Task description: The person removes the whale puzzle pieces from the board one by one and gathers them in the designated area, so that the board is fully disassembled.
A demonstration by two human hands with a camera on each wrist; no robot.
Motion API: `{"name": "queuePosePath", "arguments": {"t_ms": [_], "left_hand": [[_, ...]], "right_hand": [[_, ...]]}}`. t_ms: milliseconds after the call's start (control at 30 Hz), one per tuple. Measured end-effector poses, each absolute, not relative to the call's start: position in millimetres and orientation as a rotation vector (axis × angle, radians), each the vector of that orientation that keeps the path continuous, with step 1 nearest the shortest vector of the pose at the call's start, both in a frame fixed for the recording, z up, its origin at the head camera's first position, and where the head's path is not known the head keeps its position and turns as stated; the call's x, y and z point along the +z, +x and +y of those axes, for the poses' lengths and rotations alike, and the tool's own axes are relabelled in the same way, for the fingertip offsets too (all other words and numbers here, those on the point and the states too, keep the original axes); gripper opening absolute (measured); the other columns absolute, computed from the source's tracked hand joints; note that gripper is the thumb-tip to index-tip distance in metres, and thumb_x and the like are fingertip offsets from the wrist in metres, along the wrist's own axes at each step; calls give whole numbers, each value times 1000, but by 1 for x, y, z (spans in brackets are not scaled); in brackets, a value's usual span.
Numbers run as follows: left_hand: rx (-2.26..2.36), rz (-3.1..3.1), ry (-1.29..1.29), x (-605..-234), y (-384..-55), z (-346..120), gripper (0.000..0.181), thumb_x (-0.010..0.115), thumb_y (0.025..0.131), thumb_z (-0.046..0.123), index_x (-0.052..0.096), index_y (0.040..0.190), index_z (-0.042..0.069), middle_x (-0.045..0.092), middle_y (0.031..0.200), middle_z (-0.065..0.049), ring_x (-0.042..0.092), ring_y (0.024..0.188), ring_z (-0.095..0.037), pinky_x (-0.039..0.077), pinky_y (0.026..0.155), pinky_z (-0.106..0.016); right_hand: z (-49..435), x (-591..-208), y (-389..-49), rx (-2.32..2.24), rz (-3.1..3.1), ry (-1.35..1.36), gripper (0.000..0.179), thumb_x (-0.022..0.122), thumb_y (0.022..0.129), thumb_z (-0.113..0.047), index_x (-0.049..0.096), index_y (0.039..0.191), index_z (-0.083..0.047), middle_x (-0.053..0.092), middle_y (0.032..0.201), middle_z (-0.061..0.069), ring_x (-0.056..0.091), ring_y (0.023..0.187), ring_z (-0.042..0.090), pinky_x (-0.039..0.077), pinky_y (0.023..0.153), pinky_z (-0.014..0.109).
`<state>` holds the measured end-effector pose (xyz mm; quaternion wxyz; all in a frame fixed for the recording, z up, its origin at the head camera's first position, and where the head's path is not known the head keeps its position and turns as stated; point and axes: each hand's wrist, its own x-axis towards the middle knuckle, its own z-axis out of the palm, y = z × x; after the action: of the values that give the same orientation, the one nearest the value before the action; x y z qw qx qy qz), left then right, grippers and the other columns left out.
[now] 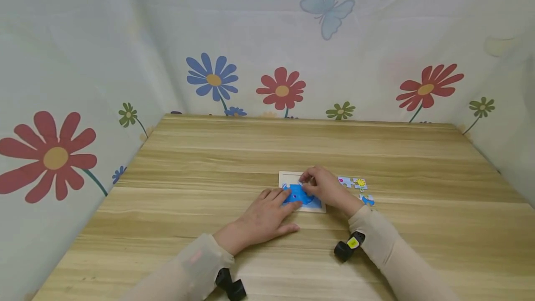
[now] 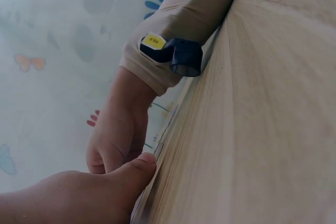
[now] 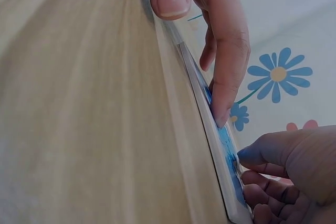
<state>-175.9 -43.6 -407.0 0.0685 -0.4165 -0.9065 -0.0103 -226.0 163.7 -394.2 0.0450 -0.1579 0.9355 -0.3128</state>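
A small wooden puzzle tray (image 1: 285,176) with a pale rim lies on the table, blue puzzle pieces (image 1: 294,195) filling its nearer part. My left hand (image 1: 263,216) rests across the tray's left side, its extended fingers pressing on the blue pieces. Over the tray's right side, my right hand (image 1: 328,188) pinches a puzzle piece between thumb and fingers, mostly hidden by them. Seen from the right wrist, the right hand (image 3: 310,171) has its fingertips right at the puzzle's surface, and the left hand's index finger (image 3: 231,61) touches the picture farther along.
Right of the tray lie several loose puzzle pieces: a lilac one (image 1: 345,181), one with a yellow sun (image 1: 360,183) and a blue one (image 1: 367,199) close to the right wrist. Behind the wooden table (image 1: 234,147) hangs a white curtain (image 1: 259,27) printed with flowers.
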Motion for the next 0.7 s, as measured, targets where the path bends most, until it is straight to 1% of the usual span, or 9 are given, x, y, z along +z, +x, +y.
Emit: {"name": "queuePosePath", "arguments": {"t_ms": [233, 533, 700], "left_hand": [[-28, -2740, -1247, -406, -176, -43, 56, 46, 94, 59, 51, 138, 26, 50, 143, -10, 45, 134, -28, 39, 107, -45], [-28, -2750, -1246, -407, -175, -44, 56, 45, 94, 59, 50, 139, 26, 49, 145, -10, 45, 134, -28, 39, 107, -47], [-37, -2727, -1250, -407, -176, -44, 56, 46, 94, 59, 51, 139, 26, 50, 144, -10, 46, 133, -28, 40, 106, -47]], "right_hand": [[164, -394, -226, -983, 2865, -512, 13, 63, 90, -11, 65, 102, -6, 62, 98, 9, 53, 80, 16, 46, 72, 29], [163, -394, -226, -1035, 2843, -515, 14, 62, 91, -10, 61, 104, -4, 64, 89, 7, 55, 76, 13, 48, 71, 28], [165, -393, -227, -1100, 2809, -492, 13, 61, 92, -9, 60, 104, -5, 63, 89, 7, 55, 75, 13, 47, 69, 25]]}}
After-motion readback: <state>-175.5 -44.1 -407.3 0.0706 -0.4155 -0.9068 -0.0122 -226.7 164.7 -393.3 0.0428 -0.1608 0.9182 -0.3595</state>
